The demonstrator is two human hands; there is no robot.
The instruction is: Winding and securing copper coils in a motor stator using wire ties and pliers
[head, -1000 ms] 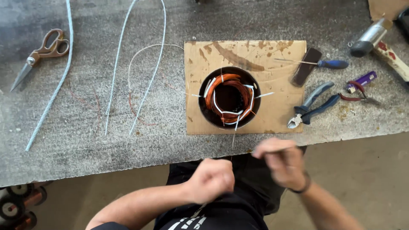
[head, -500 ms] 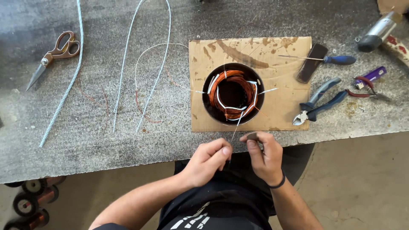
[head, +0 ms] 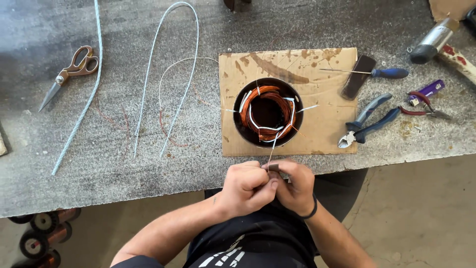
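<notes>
Both grips narrow: left hand [head: 244, 184] and right hand [head: 296, 186] pinch a thin wire [head: 270, 154] at lower centre. Wire runs up to copper-wound stator [head: 267, 112] on cardboard [head: 327, 124], tabletop [head: 74, 164].

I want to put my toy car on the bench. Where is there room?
There is bare bench above the cardboard, and a patch between the scissors and the looped white cord. It is crowded right of the cardboard: pliers, screwdriver, hammer.
</notes>
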